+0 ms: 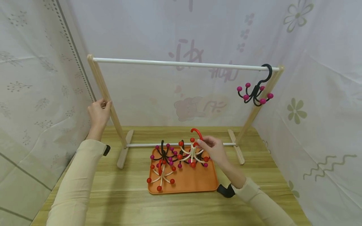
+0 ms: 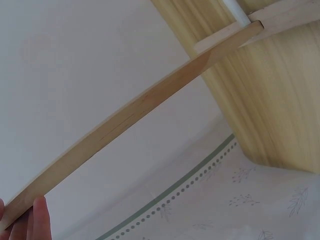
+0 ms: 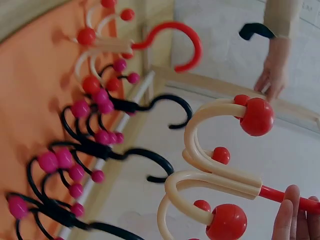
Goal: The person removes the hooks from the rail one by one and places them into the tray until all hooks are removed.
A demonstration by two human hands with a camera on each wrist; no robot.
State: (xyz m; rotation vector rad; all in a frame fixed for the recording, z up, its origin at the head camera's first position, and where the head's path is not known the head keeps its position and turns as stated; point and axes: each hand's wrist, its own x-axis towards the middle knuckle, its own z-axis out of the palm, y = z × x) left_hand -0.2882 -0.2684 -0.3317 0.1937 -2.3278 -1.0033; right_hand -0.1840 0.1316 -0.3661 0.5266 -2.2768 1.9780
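My right hand (image 1: 214, 149) pinches the red hook of a cream multi-arm hanger (image 1: 193, 153) tipped with red balls, held up over the orange tray's back right. Close up in the right wrist view, the fingers (image 3: 284, 220) hold the red shaft below the cream arms. My left hand (image 1: 99, 113) grips the left wooden post (image 1: 118, 125) of a rack about halfway up, its fingers (image 2: 42, 217) lying against the post's side. On the tray lie another cream hanger (image 1: 161, 177) with red balls and several black hangers (image 1: 164, 154) with pink balls, partly hidden by the held one.
A white rod (image 1: 169, 63) spans the rack's top. One black hanger (image 1: 255, 91) with pink balls hangs from its right end. The orange tray (image 1: 192, 182) lies on the wood-grain table (image 1: 141, 207), in front of the rack's lower bar (image 1: 141, 145). Patterned cloth surrounds the table.
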